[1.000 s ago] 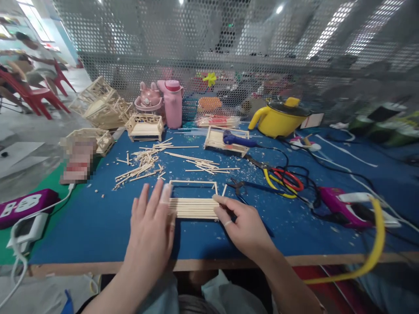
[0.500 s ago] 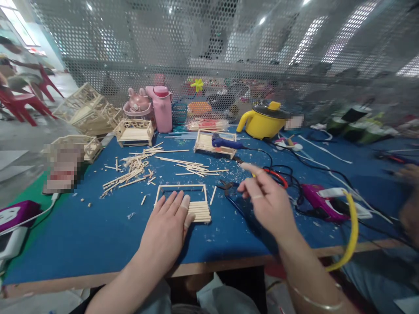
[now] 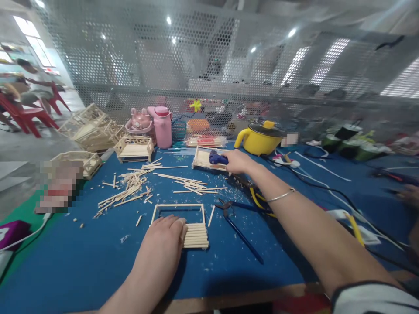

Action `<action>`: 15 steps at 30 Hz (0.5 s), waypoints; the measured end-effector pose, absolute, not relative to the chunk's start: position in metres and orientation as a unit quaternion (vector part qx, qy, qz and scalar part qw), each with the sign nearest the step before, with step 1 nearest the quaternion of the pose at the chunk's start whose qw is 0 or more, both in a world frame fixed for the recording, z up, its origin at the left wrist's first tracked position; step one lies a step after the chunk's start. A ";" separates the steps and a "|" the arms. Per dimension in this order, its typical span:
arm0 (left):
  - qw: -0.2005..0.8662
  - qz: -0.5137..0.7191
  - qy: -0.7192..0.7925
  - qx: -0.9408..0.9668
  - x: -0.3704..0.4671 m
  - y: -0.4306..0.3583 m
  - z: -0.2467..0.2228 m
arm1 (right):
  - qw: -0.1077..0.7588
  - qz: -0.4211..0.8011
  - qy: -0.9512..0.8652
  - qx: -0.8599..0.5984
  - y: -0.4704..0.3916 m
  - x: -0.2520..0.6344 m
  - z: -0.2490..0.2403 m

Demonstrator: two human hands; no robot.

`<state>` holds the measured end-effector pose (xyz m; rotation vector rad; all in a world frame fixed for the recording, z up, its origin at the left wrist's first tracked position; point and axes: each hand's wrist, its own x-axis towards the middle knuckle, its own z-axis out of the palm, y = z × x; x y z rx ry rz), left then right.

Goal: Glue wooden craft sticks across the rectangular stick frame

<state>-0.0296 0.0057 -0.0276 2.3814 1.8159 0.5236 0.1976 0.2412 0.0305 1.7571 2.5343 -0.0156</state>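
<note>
A small frame of thin wooden sticks (image 3: pixel 195 237), partly covered with a row of slats, lies on the blue table. Over its left part bends my left hand (image 3: pixel 163 237), fingers curled down onto it and hiding that side. My right hand (image 3: pixel 240 161) reaches far forward, closed around the handle of a blue glue gun (image 3: pixel 218 158). The gun's head rests on a small stick-built bench (image 3: pixel 200 157). Blue-handled pliers (image 3: pixel 240 231) lie with jaws apart, right of the frame. Between them is a single loose stick (image 3: pixel 211 216).
Loose sticks (image 3: pixel 132 185) are heaped left of centre, with more sticks (image 3: pixel 193 185) beside them. Finished stick benches (image 3: pixel 135 148) stand back left near a pink flask (image 3: pixel 163 128). A yellow pot (image 3: pixel 262 139) stands behind my right hand. Cables (image 3: pixel 327 183) cross the right side.
My right hand has moved forward and left from above the pliers to the glue gun and closed on it. My left hand stays on the frame, its fingers more bent. The view has tilted up.
</note>
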 end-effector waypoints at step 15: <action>-0.064 0.446 0.556 0.698 -0.045 -0.009 -0.012 | -0.121 -0.214 0.777 0.580 0.247 0.227 0.059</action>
